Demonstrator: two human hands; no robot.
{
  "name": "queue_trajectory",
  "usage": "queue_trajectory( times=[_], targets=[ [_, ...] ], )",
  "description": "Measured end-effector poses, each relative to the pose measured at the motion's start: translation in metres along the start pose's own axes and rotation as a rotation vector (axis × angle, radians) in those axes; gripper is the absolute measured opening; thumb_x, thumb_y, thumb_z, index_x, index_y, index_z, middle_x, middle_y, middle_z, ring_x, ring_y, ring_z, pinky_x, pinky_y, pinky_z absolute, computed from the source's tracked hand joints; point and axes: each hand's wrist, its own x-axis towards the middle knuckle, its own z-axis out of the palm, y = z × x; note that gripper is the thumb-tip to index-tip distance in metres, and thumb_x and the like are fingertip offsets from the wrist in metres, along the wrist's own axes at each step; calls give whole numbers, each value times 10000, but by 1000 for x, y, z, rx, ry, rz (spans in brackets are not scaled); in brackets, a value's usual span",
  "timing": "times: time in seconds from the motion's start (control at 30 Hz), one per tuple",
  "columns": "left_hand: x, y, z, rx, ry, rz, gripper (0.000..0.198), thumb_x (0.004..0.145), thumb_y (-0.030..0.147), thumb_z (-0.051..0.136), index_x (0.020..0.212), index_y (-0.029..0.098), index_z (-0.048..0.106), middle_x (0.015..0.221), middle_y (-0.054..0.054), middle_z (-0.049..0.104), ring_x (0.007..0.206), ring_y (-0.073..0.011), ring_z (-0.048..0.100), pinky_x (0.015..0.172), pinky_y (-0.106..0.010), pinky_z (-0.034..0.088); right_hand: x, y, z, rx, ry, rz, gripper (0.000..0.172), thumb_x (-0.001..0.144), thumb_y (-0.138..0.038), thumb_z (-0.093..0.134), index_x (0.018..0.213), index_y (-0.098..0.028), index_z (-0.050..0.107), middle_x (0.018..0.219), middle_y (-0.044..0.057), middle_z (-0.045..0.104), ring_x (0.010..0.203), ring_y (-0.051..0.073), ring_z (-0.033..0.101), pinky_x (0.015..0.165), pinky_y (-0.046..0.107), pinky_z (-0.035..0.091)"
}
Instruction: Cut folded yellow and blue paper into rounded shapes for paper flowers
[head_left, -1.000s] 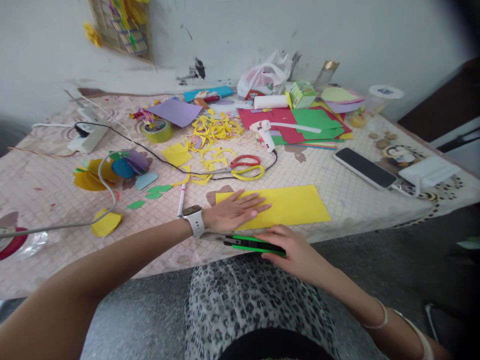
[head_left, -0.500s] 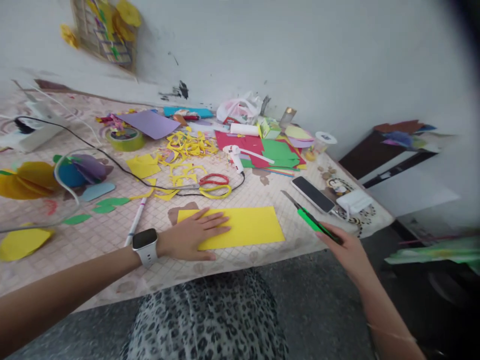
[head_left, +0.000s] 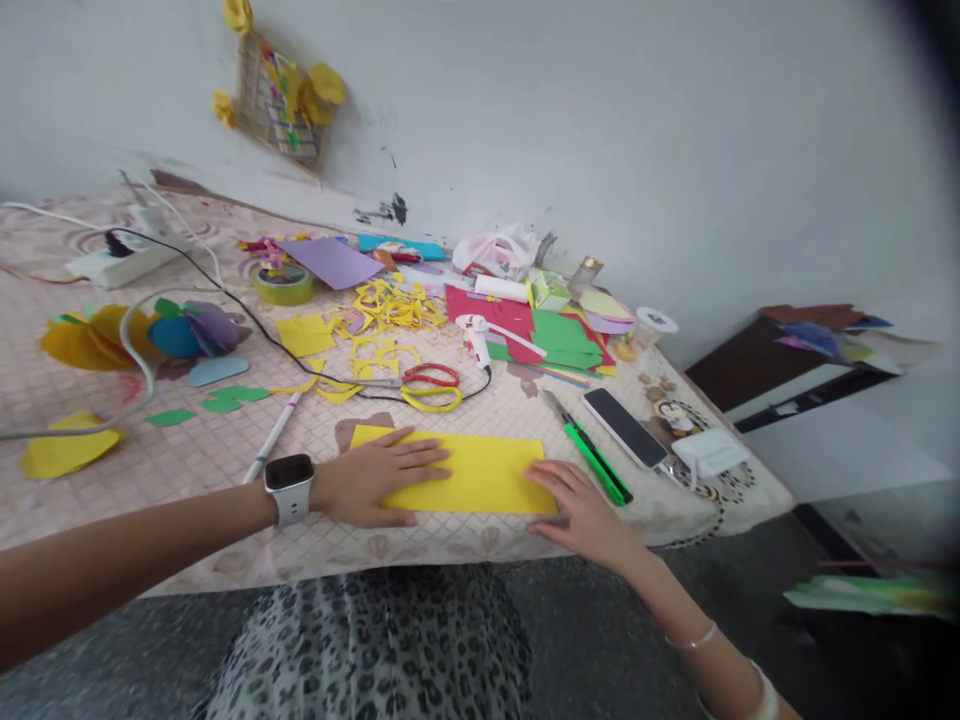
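Two hands in view, both flat and open, neither grasping anything. Left hand (head_left: 375, 478), watch on its wrist, lies palm-down on one yellow paper sheet (head_left: 472, 472), fingers spread across the sheet's left half. Right hand (head_left: 581, 515) rests on the sheet's right end, fingertips (head_left: 544, 478) just over the edge (a thin bangle on that wrist (head_left: 690, 637)). The sheet sits between the hands, on a patterned table cover (head_left: 161, 490).

Just beyond the right hand: one green utility knife (head_left: 592, 458), blade pointing away from the person, not touching the hand. Past it, one black phone (head_left: 625, 427) and one white box (head_left: 709, 452).

Ahead of the left hand: one pair of red scissors (head_left: 429, 375), one yellow loop (head_left: 431, 399) and one white glue gun (head_left: 476, 338). Left of that hand: one white marker (head_left: 271, 435). Farther ahead: one roll of tape (head_left: 283, 285) and one purple sheet (head_left: 330, 262). Yellow paper scraps (head_left: 386, 308), too many to count.
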Motion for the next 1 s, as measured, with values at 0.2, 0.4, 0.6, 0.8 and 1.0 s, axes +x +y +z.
queue_trajectory(
  times=[0.2,0.4,0.6,0.8,1.0],
  targets=[
    [1,3,-2,6,10,2,664,914,535,481,1498,268,314,1550,-82,363,1454,-282,260,1192,-516,59,-1,10,5,-64,81,-120,358,865,-132,550,1216,-175,607,1216,126,667,1144,266,587,1003,474,484],
    [0,5,-4,28,48,-7,646,889,524,520,1452,236,391,1524,-96,412,1422,-285,327,1187,-499,106,5,24,7,-65,146,-238,443,775,-9,466,1124,-195,666,1212,112,686,1175,281,576,974,507,496],
    [29,51,9,207,212,-249,561,810,607,584,1106,132,628,1231,-190,629,1197,-373,533,1122,-597,200,25,19,-18,-9,183,-277,276,873,-72,482,1044,-199,658,983,93,746,1046,260,640,863,455,547],
    [65,83,34,178,329,-563,458,882,379,555,1283,159,525,1212,-181,596,1263,-389,471,1048,-582,335,41,-25,-62,6,97,-332,275,886,-78,516,1047,-270,628,942,30,738,917,227,675,955,476,446],
    [37,79,46,-88,398,-466,607,874,211,503,1459,264,351,1483,-72,466,1391,-277,375,1164,-511,223,39,-6,-70,197,48,3,765,772,-477,743,1419,-278,387,1430,141,505,1330,354,444,1071,551,367]
  ],
)
